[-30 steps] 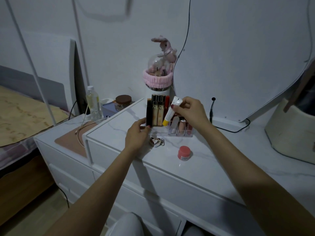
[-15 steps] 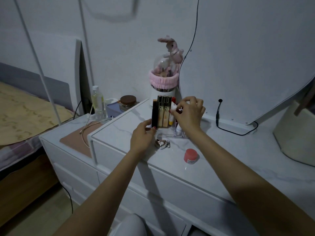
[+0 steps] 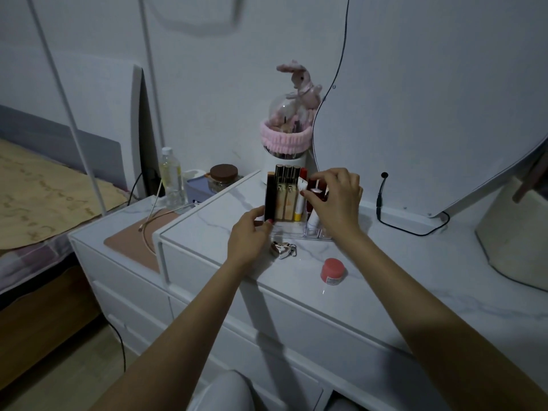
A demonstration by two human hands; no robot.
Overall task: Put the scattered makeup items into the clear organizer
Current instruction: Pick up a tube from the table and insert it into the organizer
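We take the clear organizer (image 3: 299,231) as our landmark, standing on the white dresser top (image 3: 415,280) before the mirror. Our left hand (image 3: 249,235) rests at its left front corner, fingertips curled against the base beside the tall black tube (image 3: 269,197), steadying it as far as we can judge. Our right hand (image 3: 336,200) hovers over the organizer's right half, fingers bent round a small dark red item (image 3: 315,192); whether it is pinched or merely touched we cannot tell for certain, though it looks held. The white tube with the yellow cap (image 3: 299,203) stands upright in the organizer, cap down, just left of that hand.

Two things lie outside. The silver heart-shaped piece (image 3: 283,249) sits just in front of the organizer, touching neither hand, nearer our left. The pink round jar (image 3: 333,271) lies further forward and to the right, well apart from the organizer, tipped on its side, nearer our right forearm.

We judge the next reach goes down and toward us from the organizer; the right hand suits the jar once it is free.
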